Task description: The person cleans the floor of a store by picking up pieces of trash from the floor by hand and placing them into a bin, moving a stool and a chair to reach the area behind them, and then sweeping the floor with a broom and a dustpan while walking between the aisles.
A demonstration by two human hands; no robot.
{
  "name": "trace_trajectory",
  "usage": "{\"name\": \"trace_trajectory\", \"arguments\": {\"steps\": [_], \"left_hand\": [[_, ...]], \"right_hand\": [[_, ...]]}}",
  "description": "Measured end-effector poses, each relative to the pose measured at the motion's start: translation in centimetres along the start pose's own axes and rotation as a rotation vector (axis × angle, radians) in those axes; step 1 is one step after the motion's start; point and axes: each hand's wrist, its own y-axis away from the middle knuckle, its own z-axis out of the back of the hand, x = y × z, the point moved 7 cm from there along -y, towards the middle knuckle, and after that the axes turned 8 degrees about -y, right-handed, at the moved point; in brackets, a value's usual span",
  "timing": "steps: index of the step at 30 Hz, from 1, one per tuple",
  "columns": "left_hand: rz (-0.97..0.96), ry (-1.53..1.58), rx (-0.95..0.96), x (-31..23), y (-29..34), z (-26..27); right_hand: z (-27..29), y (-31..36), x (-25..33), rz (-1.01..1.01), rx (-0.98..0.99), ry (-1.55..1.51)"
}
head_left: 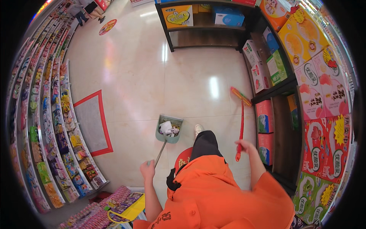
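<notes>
My left hand (147, 169) is closed round the thin handle of a grey-green long-handled dustpan (174, 138). The pan rests on the floor ahead of me, with crumpled white paper and other litter (169, 128) in it. On the right, my right hand (247, 146) grips the red handle of a broom (241, 120). Its orange-and-yellow head (240, 96) lies against the floor close to the base of the right-hand shelving, well apart from the dustpan.
Curved racks of packaged snacks (49, 126) line the left. Dark shelves (284, 129) with drink cartons (318, 122) run along the right, and another shelf unit (206, 36) stands ahead. A red-bordered grey square (94, 122) marks the floor. Two people (85, 11) stand far left.
</notes>
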Motion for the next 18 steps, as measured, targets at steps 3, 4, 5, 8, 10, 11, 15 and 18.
{"name": "trace_trajectory", "arguments": {"steps": [3, 4, 5, 8, 10, 11, 15, 18], "left_hand": [[-0.246, -0.338, 0.088, -9.0, -5.6, 0.0], [-0.313, -0.377, 0.143, -11.3, -7.4, -0.6], [-0.373, -0.413, 0.194, -13.0, -9.0, -0.9], [-0.481, -0.447, 0.246, -15.9, -13.7, -3.8], [-0.489, -0.462, 0.239, -18.0, -16.2, -5.9], [-0.477, -0.485, 0.275, -19.3, -17.2, -6.8], [-0.491, -0.491, 0.413, -21.1, -20.6, -9.9], [-0.500, -0.406, 0.466, -23.2, -21.0, -10.3]], "right_hand": [[1.2, -7.8, 7.2, 0.093, -0.310, 0.264], [1.3, -8.6, 9.8, 0.178, -0.501, 0.381], [0.3, -8.6, 12.3, 0.265, -0.686, 0.507], [-6.0, -8.8, 16.4, 0.300, -0.575, 1.028], [-8.9, -8.0, 16.5, 0.314, -0.472, 1.148], [-9.6, -8.7, 15.1, 0.305, -0.468, 1.220], [-16.3, -4.6, 10.7, 0.279, -0.466, 1.193], [-19.8, -2.4, 3.2, 0.266, -0.316, 1.223]]}}
